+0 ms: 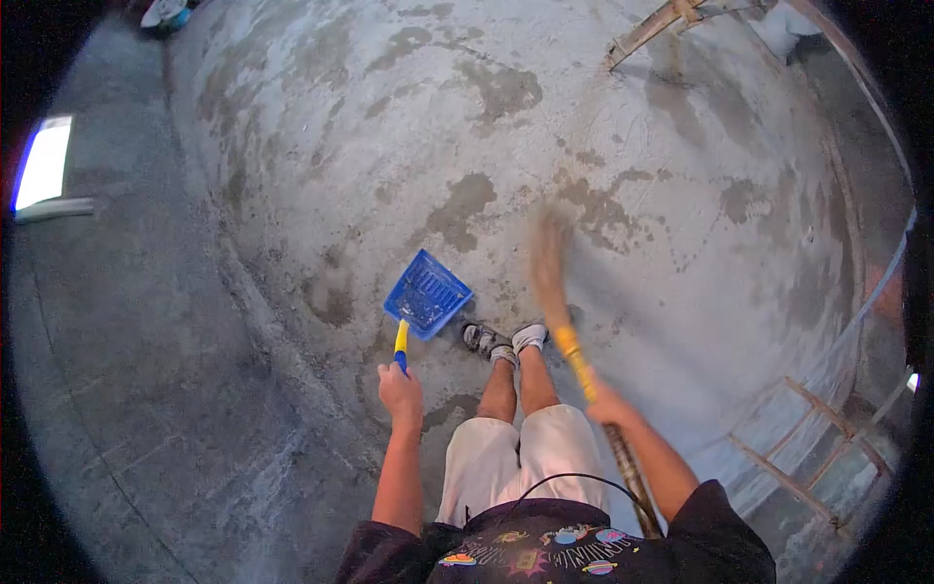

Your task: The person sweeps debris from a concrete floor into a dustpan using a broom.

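Observation:
My left hand (400, 397) is closed round the yellow-and-blue handle of a blue dustpan (435, 289). The pan lies low over the floor in front of my feet, with some pale debris in it. My right hand (613, 405) grips the long handle of a broom (553, 277), just below its yellow binding. Its brush end points away from me, to the right of the dustpan, and is blurred by motion. The lower handle runs back past my right side.
The grey concrete floor (389, 146) has damp dark patches. A wall (117, 321) with a bright window (46, 163) rises on the left. One wooden frame (647, 39) stands at the far right, and a wooden ladder-like frame (808, 448) at the near right.

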A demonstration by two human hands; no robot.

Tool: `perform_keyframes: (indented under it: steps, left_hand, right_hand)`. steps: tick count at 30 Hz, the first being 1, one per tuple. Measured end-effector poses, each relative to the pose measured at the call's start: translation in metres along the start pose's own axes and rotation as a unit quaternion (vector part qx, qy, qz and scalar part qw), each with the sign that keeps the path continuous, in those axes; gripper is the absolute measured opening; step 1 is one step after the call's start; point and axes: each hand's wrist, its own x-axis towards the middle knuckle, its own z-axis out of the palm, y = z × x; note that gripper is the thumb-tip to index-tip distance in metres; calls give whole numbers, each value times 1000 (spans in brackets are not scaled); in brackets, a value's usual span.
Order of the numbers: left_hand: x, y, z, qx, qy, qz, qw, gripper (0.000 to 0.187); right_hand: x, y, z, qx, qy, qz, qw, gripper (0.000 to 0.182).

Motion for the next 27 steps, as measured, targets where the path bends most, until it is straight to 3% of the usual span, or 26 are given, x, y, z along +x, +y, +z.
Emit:
perform_keyframes:
  steps: [4, 7, 11, 13, 17, 19, 22, 25, 27]
  left_hand:
    - [4, 9, 4, -5, -6, -15, 1000, 16]
    - [2, 0, 5, -24, 26, -51, 998, 16]
    - [5, -32, -1, -67, 33, -94, 993, 21]
    - [3, -45, -3, -63, 34, -80, 994, 21]
    - [4, -61, -16, -69, 45, -58, 995, 21]
    - [6, -60, -17, -63, 41, -55, 996, 21]
    - [8, -44, -7, -68, 24, -26, 997, 19]
    - [4, -22, 2, -68, 10, -14, 998, 15]
    - [11, -7, 6, -67, 14, -16, 998, 14]
  right_hand:
    - [-28, -50, 48, 0, -112, -86, 990, 92]
    - [-53, -97, 27, 12, -197, -50, 979, 92]
    - [-58, -95, 7, 31, -160, -87, 983, 89]
    - [-60, -105, -25, 64, -129, -34, 989, 88]
    - [-34, -54, -60, 52, 91, -77, 991, 85]
    - [-37, -79, -97, 101, 98, 85, 986, 85]
    - [-28, -60, -103, 111, 142, 114, 977, 86]
    - [-14, -42, -75, 42, 73, 146, 986, 87]
    - [-20, -54, -40, 85, -7, 122, 989, 88]
